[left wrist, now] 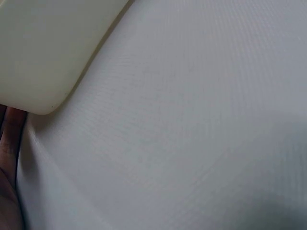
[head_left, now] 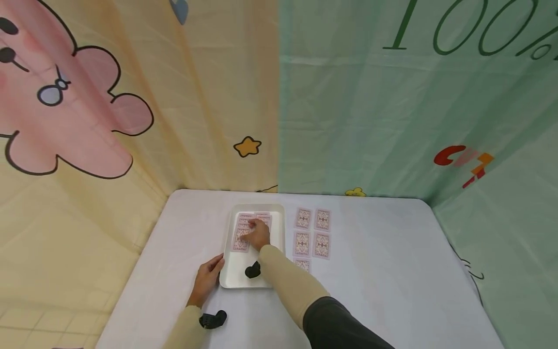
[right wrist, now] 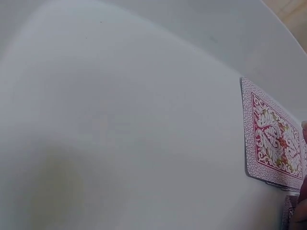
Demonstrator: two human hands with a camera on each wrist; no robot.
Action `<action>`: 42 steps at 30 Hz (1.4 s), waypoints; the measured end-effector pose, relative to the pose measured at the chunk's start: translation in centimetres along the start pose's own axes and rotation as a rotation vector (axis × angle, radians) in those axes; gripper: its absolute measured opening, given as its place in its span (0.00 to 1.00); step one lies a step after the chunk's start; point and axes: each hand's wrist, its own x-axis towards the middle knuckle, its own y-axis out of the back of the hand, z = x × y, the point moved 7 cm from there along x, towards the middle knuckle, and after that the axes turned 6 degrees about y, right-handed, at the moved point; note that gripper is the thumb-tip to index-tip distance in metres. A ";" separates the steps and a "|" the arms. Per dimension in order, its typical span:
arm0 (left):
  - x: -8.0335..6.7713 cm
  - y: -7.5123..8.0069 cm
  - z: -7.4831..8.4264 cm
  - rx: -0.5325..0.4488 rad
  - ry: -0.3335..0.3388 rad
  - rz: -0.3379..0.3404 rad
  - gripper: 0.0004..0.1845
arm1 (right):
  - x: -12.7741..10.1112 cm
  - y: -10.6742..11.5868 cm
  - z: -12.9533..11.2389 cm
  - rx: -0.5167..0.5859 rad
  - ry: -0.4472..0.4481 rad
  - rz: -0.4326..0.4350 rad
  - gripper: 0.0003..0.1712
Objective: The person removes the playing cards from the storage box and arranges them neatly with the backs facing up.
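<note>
A white tray lies on the table with several face-down playing cards in its far half. My right hand rests flat on those cards, fingers straight. My left hand touches the tray's near left corner, fingers along its edge. In the right wrist view a patterned card lies on the tray floor. Only a sliver of my left hand shows in the left wrist view.
Several more face-down cards lie in two columns on the table just right of the tray. Cloth backdrops hang close behind and at both sides. Black wrist straps sit on both forearms.
</note>
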 end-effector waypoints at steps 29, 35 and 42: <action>-0.1 -0.1 0.1 -0.021 -0.008 -0.004 0.24 | -0.4 -1.4 0.2 -0.184 -0.003 -0.121 0.36; 0.2 -0.1 -0.1 -0.029 -0.006 0.000 0.23 | -0.4 -1.4 0.2 -0.202 -0.002 -0.114 0.31; 0.2 -0.1 -0.1 -0.017 -0.005 -0.004 0.23 | -0.2 -1.6 0.3 -0.240 0.022 -0.109 0.23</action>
